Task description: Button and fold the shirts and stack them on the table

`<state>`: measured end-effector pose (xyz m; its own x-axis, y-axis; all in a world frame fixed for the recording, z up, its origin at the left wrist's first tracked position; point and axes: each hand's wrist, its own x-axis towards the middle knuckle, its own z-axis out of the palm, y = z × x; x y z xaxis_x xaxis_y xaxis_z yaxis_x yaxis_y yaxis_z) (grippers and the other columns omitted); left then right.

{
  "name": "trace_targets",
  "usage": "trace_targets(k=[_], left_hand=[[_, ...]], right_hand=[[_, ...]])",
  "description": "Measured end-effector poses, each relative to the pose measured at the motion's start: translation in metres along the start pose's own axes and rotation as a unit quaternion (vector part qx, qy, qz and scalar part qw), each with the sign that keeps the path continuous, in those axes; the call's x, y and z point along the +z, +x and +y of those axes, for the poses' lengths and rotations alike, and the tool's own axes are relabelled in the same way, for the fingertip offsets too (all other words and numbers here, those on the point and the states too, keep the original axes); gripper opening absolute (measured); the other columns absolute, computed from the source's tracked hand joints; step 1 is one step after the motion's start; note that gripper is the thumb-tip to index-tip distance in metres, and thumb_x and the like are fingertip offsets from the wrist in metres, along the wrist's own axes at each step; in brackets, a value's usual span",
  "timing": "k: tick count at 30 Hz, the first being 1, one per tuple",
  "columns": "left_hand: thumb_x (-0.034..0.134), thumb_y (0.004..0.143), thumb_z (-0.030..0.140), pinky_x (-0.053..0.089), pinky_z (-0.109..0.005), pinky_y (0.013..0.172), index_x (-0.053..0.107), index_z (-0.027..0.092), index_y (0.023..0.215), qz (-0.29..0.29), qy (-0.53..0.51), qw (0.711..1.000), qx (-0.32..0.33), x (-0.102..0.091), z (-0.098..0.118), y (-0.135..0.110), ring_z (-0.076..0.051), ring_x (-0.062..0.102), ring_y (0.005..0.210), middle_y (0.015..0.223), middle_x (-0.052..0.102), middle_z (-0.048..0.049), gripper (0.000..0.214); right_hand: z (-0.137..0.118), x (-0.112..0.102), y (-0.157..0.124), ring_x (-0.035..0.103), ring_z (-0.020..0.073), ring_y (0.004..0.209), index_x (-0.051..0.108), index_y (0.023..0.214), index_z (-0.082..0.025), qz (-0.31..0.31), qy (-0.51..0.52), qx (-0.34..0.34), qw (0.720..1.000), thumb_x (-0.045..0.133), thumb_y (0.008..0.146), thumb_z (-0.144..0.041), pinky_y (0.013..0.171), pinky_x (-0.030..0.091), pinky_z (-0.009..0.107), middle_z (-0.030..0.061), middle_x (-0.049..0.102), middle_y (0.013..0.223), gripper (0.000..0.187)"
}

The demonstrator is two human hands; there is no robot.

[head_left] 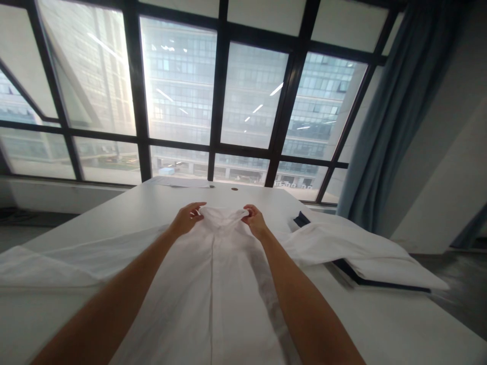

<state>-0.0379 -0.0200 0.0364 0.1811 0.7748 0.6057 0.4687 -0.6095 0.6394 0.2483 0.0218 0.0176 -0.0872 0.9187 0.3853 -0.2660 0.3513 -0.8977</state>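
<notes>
A wall of dark-framed windows [243, 91] fills the view beyond the hands, with a blue-grey curtain [391, 116] hanging off to the right. Below it a broad white table [380, 324] runs from the person out past both hands. A white shirt [213, 294] lies flat on the table, its body running between the two bare forearms and its centre seam running straight up to the collar. One sleeve [76, 258] stretches out left of the left hand, and the other sleeve [342, 238] drapes right of the right hand over a flat dark-edged item [357, 276] that cannot be identified. The left hand [186, 219] and right hand [255, 221] sit close together at the far end of the shirt. Each pinches one side of the collar [222, 215] between thumb and fingers, lifting it slightly. This looks like squaring up the collar. Any further tug would call for even tension from both pinches to keep the seam centred.
</notes>
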Motion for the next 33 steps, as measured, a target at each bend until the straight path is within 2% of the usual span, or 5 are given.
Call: trace_targets(k=[4, 7, 15, 20, 33], left_hand=[[0.062, 0.084, 0.016, 0.045, -0.039, 0.092, 0.058, 0.029, 0.131, -0.005, 0.269, 0.952, 0.150, 0.000, 0.010, -0.002, -0.021, 0.054, 0.099, 0.115, 0.058, -0.0080, 0.048], [0.061, 0.084, 0.013, 0.043, -0.042, 0.094, 0.067, 0.031, 0.119, -0.031, 0.366, 0.914, 0.172, -0.003, 0.009, -0.005, -0.025, 0.051, 0.110, 0.128, 0.055, -0.0082, 0.040], [0.063, 0.085, 0.020, 0.042, -0.040, 0.086, 0.074, 0.025, 0.093, -0.027, 0.419, 0.888, 0.186, -0.019, 0.006, -0.006, -0.026, 0.051, 0.108, 0.117, 0.062, -0.0074, 0.014], [0.066, 0.081, 0.017, 0.041, -0.038, 0.083, 0.069, 0.019, 0.079, -0.011, 0.411, 0.892, 0.188, -0.017, 0.020, -0.005, -0.025, 0.052, 0.099, 0.102, 0.062, -0.0084, 0.004], [0.039, 0.067, -0.003, 0.045, -0.027, 0.072, 0.051, 0.019, 0.070, -0.043, 0.233, 0.952, 0.195, -0.008, 0.028, -0.009, -0.015, 0.051, 0.075, 0.082, 0.053, -0.0043, 0.025]], right_hand=[[-0.010, 0.003, 0.001, 0.052, 0.0138, 0.077, 0.064, 0.102, -0.021, -0.020, -0.197, -0.100, 0.975, 0.059, 0.060, -0.015, 0.075, 0.046, 0.028, -0.0011, 0.057, 0.084, 0.043], [-0.018, 0.001, -0.001, 0.053, 0.0149, 0.084, 0.070, 0.094, -0.020, -0.044, -0.297, -0.142, 0.943, 0.053, 0.066, -0.013, 0.077, 0.048, 0.029, 0.0040, 0.054, 0.098, 0.033], [-0.035, -0.003, -0.018, 0.054, 0.0153, 0.079, 0.072, 0.090, -0.018, -0.058, -0.591, -0.193, 0.781, 0.056, 0.084, -0.012, 0.079, 0.046, 0.032, 0.0072, 0.052, 0.105, 0.017], [-0.043, -0.001, -0.023, 0.054, 0.0206, 0.091, 0.070, 0.083, -0.018, -0.072, -0.674, -0.179, 0.713, 0.069, 0.077, -0.015, 0.085, 0.043, 0.035, 0.0078, 0.057, 0.103, 0.007], [-0.035, 0.039, -0.025, 0.059, 0.0205, 0.095, 0.070, 0.112, -0.025, -0.148, -0.640, -0.171, 0.735, 0.067, 0.080, -0.019, 0.091, 0.041, 0.034, 0.0064, 0.064, 0.112, 0.033]])
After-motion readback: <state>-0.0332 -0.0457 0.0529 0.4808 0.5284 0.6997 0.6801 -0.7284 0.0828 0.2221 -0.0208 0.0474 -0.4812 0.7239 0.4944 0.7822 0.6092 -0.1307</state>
